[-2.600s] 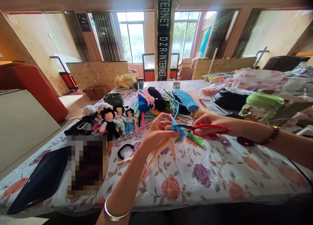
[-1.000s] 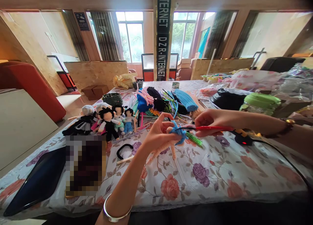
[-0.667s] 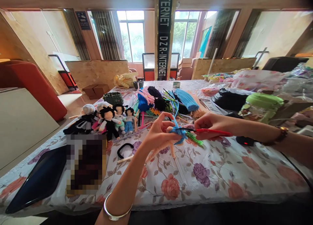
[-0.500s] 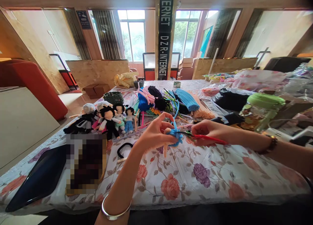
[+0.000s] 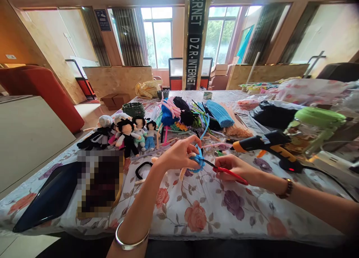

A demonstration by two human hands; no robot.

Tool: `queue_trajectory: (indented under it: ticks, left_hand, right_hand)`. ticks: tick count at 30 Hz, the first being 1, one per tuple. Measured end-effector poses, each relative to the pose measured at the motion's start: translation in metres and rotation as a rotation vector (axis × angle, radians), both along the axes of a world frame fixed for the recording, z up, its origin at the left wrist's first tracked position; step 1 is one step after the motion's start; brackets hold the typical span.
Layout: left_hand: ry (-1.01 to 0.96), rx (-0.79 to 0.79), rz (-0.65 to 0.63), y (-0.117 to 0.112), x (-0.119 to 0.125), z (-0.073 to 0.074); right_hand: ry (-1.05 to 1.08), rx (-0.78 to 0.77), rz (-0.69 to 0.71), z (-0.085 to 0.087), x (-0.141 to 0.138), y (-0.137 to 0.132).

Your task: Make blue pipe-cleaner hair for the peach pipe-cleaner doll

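Observation:
My left hand (image 5: 181,153) is closed in a pinch around a small bundle of bent blue pipe cleaners (image 5: 198,163). From it one blue stem stands up above my fingers, and a peach pipe cleaner (image 5: 182,173) sticks out below. My right hand (image 5: 231,166) is wrapped round red-handled pliers (image 5: 234,175); their slim dark tip reaches the right side of the blue bundle. Whether the jaws grip a stem I cannot tell. Just beyond my hands lie loose pipe cleaners and a small green-and-dark item (image 5: 220,153).
A glue gun (image 5: 263,142) with a red light and trailing cord stands on the right. Several dolls (image 5: 126,136) sit at left, beside a dark tray (image 5: 47,194). Behind are blue pipe cleaner bundles (image 5: 220,114), a woven basket (image 5: 134,109) and a green-lidded jar (image 5: 319,115).
My right hand has moved down and slightly left, with the pliers now tilted downward to the right. The glue gun shows fully. The whole view has shifted a little.

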State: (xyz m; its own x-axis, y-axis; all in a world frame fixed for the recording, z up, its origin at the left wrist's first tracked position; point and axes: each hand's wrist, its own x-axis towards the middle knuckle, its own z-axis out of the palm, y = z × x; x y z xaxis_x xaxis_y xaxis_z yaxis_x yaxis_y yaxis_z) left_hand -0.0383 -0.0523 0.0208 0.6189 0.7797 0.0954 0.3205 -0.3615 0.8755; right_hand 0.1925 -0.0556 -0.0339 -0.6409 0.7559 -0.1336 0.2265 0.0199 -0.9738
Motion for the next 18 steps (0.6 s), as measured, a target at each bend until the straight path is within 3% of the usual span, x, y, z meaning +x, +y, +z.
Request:
queue_trajectory:
  ticks: [8, 18]
  left_hand:
    - [-0.017, -0.037, 0.021, 0.002, -0.001, -0.002]
    - [-0.041, -0.038, 0.044, 0.002, -0.001, -0.003]
  right_hand:
    - [-0.058, 0.006, 0.009, 0.004, 0.0, -0.001]
    - [-0.32, 0.167, 0.283, 0.035, 0.018, 0.001]
